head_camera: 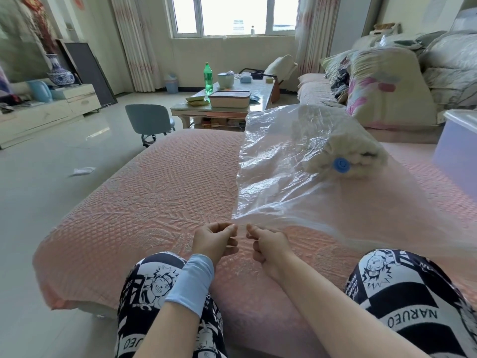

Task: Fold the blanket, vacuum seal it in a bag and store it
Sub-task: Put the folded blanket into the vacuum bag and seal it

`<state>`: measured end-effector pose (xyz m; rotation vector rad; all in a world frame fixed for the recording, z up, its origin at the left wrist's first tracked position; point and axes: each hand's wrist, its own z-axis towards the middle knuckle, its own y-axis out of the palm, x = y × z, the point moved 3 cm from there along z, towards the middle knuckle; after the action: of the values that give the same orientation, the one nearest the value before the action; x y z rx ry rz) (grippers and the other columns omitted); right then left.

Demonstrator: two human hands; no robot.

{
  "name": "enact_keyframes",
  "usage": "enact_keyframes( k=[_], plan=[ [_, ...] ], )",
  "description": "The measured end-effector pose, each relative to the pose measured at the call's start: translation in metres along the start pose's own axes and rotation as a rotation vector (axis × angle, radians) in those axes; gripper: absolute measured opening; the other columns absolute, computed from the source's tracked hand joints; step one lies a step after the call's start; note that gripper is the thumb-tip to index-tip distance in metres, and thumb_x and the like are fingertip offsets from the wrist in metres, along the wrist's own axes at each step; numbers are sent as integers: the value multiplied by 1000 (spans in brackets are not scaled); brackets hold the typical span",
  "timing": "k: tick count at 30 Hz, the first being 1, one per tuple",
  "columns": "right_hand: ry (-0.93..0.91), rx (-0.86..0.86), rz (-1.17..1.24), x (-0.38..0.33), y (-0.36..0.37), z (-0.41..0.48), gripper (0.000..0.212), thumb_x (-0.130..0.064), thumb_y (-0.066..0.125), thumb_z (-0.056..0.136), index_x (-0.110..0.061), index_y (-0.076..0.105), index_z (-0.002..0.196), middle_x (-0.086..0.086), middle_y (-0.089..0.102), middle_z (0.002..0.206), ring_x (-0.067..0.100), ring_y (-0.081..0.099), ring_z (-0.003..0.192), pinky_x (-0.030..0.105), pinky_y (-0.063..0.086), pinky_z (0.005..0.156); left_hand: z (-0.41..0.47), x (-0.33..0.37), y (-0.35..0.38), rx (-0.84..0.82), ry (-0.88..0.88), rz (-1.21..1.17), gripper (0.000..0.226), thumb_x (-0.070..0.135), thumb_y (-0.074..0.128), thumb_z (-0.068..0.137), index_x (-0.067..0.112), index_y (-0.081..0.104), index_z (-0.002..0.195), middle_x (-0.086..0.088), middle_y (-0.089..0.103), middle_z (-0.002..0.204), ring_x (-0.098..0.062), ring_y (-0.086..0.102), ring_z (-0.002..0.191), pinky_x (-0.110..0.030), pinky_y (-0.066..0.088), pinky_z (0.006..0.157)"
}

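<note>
A clear plastic vacuum bag (278, 182) lies on the pink textured sofa seat (160, 197), stretching away from me. Inside its far end sits the folded cream blanket (333, 140), with the bag's round blue valve (341, 165) resting against it. My left hand (215, 240) and my right hand (271, 245) sit side by side at the bag's near edge, each pinching that edge between thumb and fingers. A light blue cuff covers my left wrist. My knees in black-and-white printed trousers frame the hands.
A translucent storage box (458, 151) stands on the sofa at the right. Piled bedding and a floral quilt (382, 86) fill the far sofa. A coffee table (227, 104) with a green bottle and a grey chair (149, 122) stand beyond the seat.
</note>
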<state>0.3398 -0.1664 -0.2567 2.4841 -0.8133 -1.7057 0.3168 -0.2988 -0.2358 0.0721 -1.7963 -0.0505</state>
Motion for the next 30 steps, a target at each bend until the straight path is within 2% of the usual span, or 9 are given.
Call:
enact_keyframes(
  k=[4, 7, 11, 19, 22, 25, 27, 30],
  plan=[
    [4, -54, 15, 7, 4, -6, 12, -15, 70, 93, -2, 71, 94, 8, 63, 75, 6, 32, 40, 20, 24, 36, -6, 5, 1, -84, 7, 26, 13, 10, 74, 84, -1, 73, 89, -16, 73, 75, -18, 68, 61, -24, 54, 53],
    [-5, -37, 31, 9, 8, -9, 13, -12, 67, 95, -2, 73, 92, 4, 64, 70, 7, 33, 42, 21, 27, 36, -8, 8, 1, -87, 75, 99, 9, 9, 74, 84, 0, 74, 86, -9, 69, 63, -10, 58, 50, -19, 49, 49],
    [-4, 83, 16, 3, 4, -3, 18, -9, 67, 94, -4, 66, 77, 5, 53, 69, 12, 34, 44, 23, 29, 38, -5, 4, 0, -37, 81, 115, 9, 4, 68, 88, -1, 72, 82, -7, 64, 61, -11, 50, 47, -20, 47, 48],
    [-29, 220, 116, -12, -20, 5, 11, -3, 65, 95, -2, 61, 84, 8, 52, 78, 15, 40, 54, 22, 33, 39, -1, 0, -1, 23, 40, 14, 10, 4, 66, 89, 2, 69, 81, -9, 66, 69, -11, 53, 50, -22, 50, 49],
    [-1, 186, 106, -10, -23, 5, 13, -8, 67, 95, -3, 61, 85, 9, 53, 79, 14, 41, 51, 22, 36, 39, -3, 0, 5, -33, -52, -127, 6, 3, 62, 92, -1, 65, 88, -10, 63, 71, -17, 59, 55, -28, 55, 50],
    [49, 92, 73, -5, -17, -1, 15, -12, 72, 92, -2, 64, 85, 9, 57, 78, 11, 39, 44, 23, 38, 40, -4, 0, 12, -94, -109, -178, 9, 6, 68, 88, -1, 65, 92, -11, 67, 69, -19, 65, 58, -26, 56, 50],
    [49, 46, 94, -1, -11, -6, 12, -13, 71, 93, -3, 65, 90, 5, 57, 71, 8, 38, 40, 23, 39, 40, -5, -2, 15, -76, -73, -144, 8, 5, 73, 83, -1, 68, 84, -11, 68, 68, -14, 65, 53, -21, 53, 48],
    [28, 23, 125, 3, -5, -10, 9, -11, 69, 94, -2, 69, 93, 0, 57, 55, 6, 39, 39, 22, 39, 41, -7, -6, 21, -99, -63, -136, 10, 4, 75, 80, -4, 71, 84, -15, 69, 71, -14, 62, 53, -20, 50, 46]
  ],
)
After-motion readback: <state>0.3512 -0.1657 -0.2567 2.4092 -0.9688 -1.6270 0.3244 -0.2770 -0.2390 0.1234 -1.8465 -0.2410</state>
